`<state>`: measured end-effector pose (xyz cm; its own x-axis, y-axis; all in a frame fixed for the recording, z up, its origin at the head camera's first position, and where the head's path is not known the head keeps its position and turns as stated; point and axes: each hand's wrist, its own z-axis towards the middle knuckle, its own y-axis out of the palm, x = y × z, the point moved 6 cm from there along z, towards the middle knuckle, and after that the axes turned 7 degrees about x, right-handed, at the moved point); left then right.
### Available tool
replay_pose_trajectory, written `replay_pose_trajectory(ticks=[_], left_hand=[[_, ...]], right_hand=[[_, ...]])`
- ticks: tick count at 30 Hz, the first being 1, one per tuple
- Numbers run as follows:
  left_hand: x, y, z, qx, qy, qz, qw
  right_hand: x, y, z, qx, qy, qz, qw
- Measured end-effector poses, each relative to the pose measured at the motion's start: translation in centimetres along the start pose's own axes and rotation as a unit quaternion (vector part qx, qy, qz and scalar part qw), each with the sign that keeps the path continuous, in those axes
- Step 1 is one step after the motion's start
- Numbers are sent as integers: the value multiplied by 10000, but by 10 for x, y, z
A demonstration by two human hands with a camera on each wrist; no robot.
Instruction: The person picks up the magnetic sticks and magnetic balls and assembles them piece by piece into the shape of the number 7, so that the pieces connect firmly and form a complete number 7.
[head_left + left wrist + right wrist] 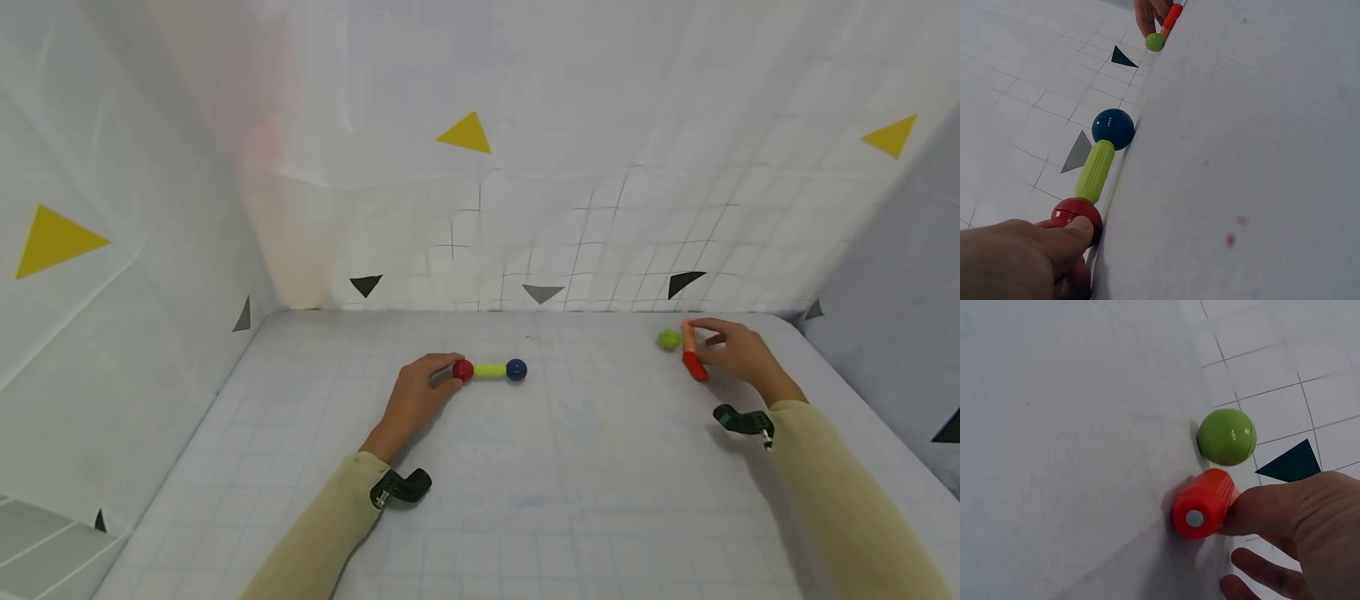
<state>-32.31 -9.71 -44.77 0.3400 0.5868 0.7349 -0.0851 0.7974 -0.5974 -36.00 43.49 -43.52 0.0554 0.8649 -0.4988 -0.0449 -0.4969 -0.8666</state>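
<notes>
In the head view my left hand (pixel 420 393) pinches a red ball (pixel 463 370) between thumb and fingers. A ribbed yellow-green rod (pixel 491 370) joins that ball to a dark blue ball (pixel 516 370), all in one line on the table. Over at the right, my right hand (pixel 738 354) grips an orange rod (pixel 688 336) that lies end to end with a red rod (pixel 695 367). The right wrist view shows the round metal tip (pixel 1195 518) of the red rod; the orange rod is mostly hidden there. Close beside the rods sits a light green ball (pixel 1227 437).
The white table (pixel 525 492) meets a white back wall (pixel 465 225) with grid lines and black, grey and yellow triangles. Side walls rise at left and right. A dark camera mount (pixel 401 487) sits on the left wrist, another mount (pixel 742 421) on the right.
</notes>
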Motion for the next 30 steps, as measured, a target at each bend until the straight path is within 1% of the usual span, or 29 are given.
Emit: replay_pose_trajectory(ticks=[6,8,15,21,26,30], left_hand=[[1,-1,-1,32,4,-74,10000],[1,-1,-1,36,-9,-87,10000],[0,0,-1,39,-56,-87,9999],[-1,1,0,36,-45,-91,9999],[-1,1,0,37,-24,-107,9999],[-1,1,0,15,-73,-16,10000]], right_hand=[[-4,4,4,-242,21,11,9997],[-7,6,4,-288,-30,10,9996],[-16,9,2,-218,-381,-2,9990],[-15,12,1,-305,-416,-19,9987],[-18,13,1,-222,-605,-82,9979],[-23,12,-2,-141,-631,-149,9978]])
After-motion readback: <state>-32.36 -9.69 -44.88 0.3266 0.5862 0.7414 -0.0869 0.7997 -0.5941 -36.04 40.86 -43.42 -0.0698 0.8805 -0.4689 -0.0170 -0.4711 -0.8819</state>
